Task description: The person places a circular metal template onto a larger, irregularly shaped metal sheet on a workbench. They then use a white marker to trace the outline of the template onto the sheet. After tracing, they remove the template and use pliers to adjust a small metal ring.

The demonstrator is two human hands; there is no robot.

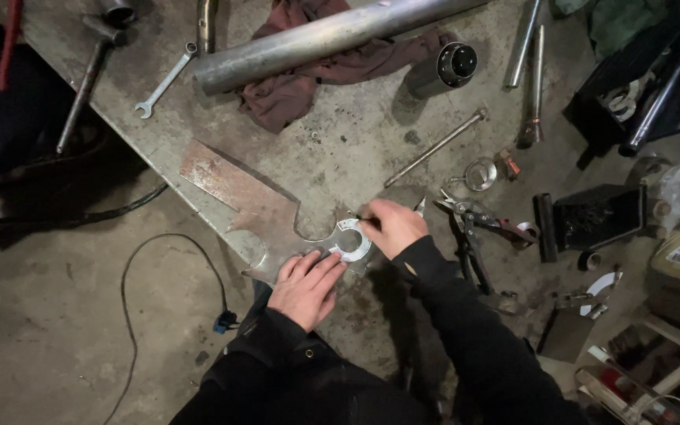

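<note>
Both hands press a shiny ring template on rusty sheet metal.

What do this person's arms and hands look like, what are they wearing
Both arms are in long black sleeves of a dark jacket reaching the wrists; a small round snap shows near the left cuff. The left hand and right hand are bare, with no gloves. No rings, watch or markings can be made out in this dim view.
</note>
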